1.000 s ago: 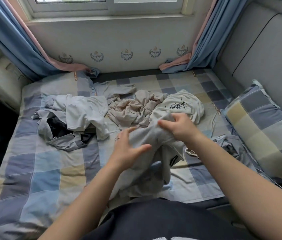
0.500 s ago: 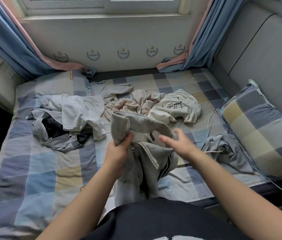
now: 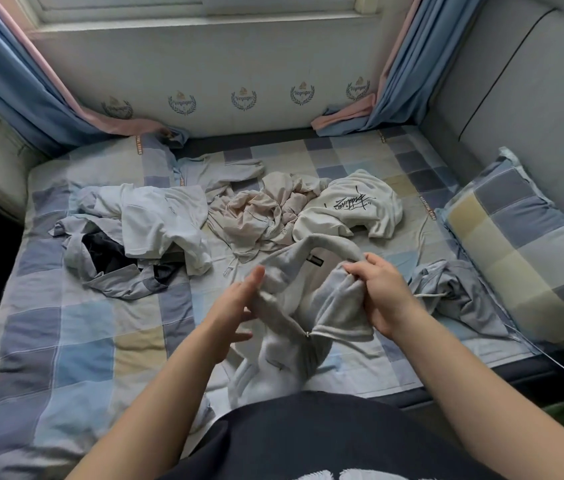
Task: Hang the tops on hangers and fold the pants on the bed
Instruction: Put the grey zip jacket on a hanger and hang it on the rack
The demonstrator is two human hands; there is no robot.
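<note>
My right hand [image 3: 382, 299] pinches the grey zip top [image 3: 339, 306], bunched under my fingertips; left hand [image 3: 230, 317] spread loose, touching its fabric.

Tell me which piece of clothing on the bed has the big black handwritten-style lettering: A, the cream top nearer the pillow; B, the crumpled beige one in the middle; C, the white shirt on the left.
A: the black script runs across the cream top, lying on the bed between the crumpled beige garment and the checked pillow.
</note>
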